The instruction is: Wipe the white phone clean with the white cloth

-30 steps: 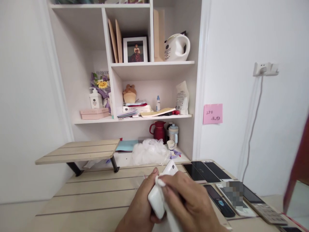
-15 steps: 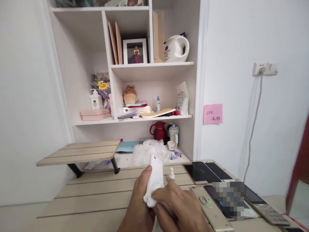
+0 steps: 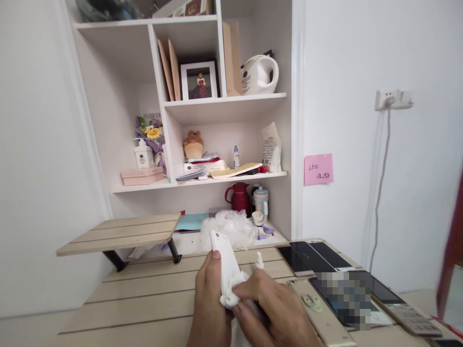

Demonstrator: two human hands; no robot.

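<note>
My left hand (image 3: 210,299) grips a white phone (image 3: 223,255) and holds it upright above the wooden desk (image 3: 144,299), thumb along its left edge. My right hand (image 3: 275,313) pinches a crumpled white cloth (image 3: 231,291) against the lower part of the phone. A small white spray bottle (image 3: 259,260) stands on the desk just behind my right hand.
Rows of phones (image 3: 318,255) lie on the desk at the right, one gold phone (image 3: 318,313) back up. A wooden riser (image 3: 123,233) stands at the left. Shelves (image 3: 224,101) behind hold a kettle, frame, red jug and a white plastic bag (image 3: 227,226). A cable hangs from a wall socket (image 3: 392,100).
The phone has turned from tilted to upright in my left hand. My right hand with the cloth has slid down to its lower part, and the spray bottle now shows.
</note>
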